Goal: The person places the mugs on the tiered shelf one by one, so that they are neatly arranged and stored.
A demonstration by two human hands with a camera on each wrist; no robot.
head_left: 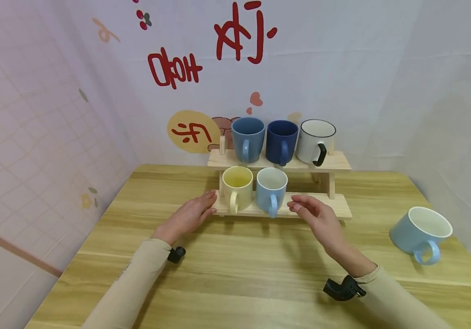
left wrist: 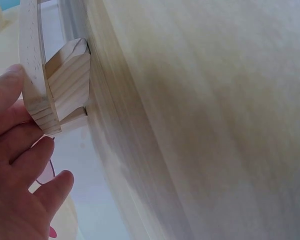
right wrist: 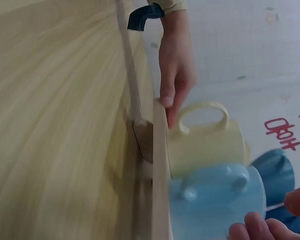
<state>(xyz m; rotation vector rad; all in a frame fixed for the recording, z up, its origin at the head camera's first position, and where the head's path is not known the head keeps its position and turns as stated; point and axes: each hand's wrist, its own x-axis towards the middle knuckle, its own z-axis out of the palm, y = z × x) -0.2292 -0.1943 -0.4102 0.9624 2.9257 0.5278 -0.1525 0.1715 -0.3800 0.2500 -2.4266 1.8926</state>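
A two-tier wooden shelf (head_left: 315, 197) stands on the table with mugs on both tiers. My left hand (head_left: 192, 212) touches the left end of the lower board, fingers fairly straight; in the left wrist view its thumb (left wrist: 10, 85) lies against the board's edge. Just right of that hand sits a yellow mug (head_left: 239, 194), and beside it a light blue mug (head_left: 265, 196), handles facing forward. To the right of the light blue mug is my right hand (head_left: 322, 224), holding nothing, its fingers loosely bent close over the lower board.
A blue-grey mug (head_left: 256, 137), a navy mug (head_left: 276, 141) and a white mug (head_left: 307, 141) with black handle line the upper tier. Another light blue mug (head_left: 414, 233) stands on the table (head_left: 235, 283) at the right. A printed cloth (head_left: 322, 59) hangs behind.
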